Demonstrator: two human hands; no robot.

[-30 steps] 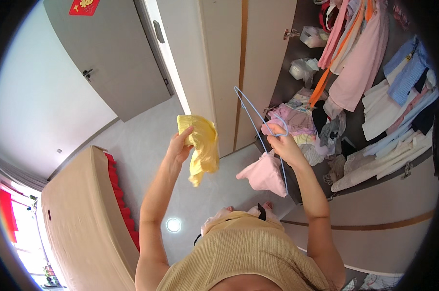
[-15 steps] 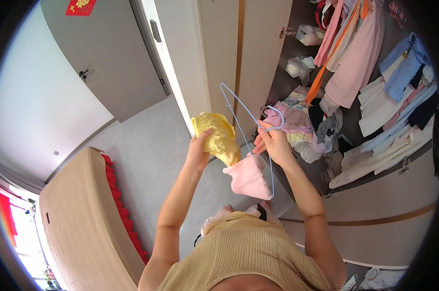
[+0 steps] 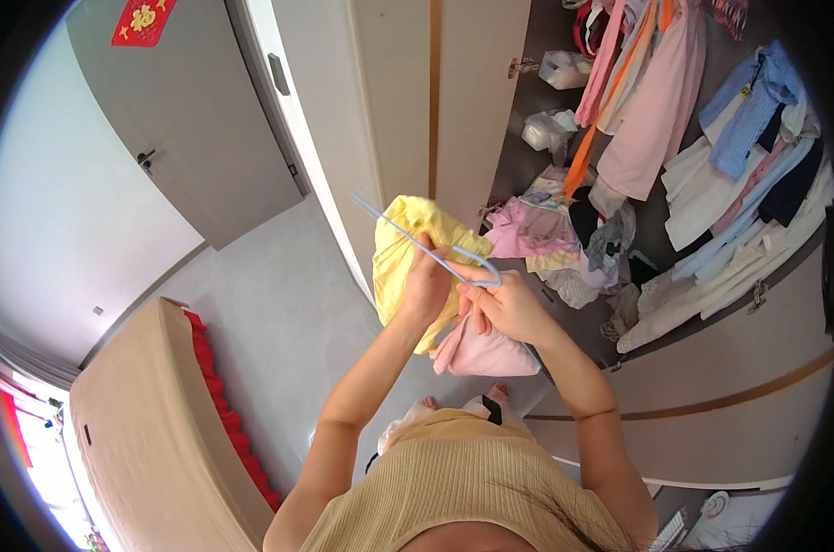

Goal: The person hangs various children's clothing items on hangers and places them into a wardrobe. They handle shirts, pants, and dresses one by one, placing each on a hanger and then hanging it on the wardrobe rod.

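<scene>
My left hand (image 3: 426,281) is closed on a soft yellow garment (image 3: 395,262), which bunches around its fingers and hangs below them. Close beside it, my right hand (image 3: 507,305) grips a light-blue clothes hanger (image 3: 400,228) near its hook. One end of the hanger sticks out past the yellow garment's far left edge. Part of the hanger is hidden behind my left fingers and the cloth. A pale pink piece of clothing (image 3: 491,353) hangs beneath my right hand, next to the yellow one; how it is attached is hidden.
An open wardrobe (image 3: 548,101) on the right holds hanging clothes (image 3: 652,120) and a heap of folded clothes (image 3: 537,225). Its pale door (image 3: 399,101) stands ahead. A beige-covered bed (image 3: 150,414) with a red frill lies left, and a grey room door (image 3: 196,110) is far left.
My left hand has moved right, bringing the yellow garment against the hanger. The hanger has tilted, its far end swinging left across the yellow cloth. My view has shifted slightly.
</scene>
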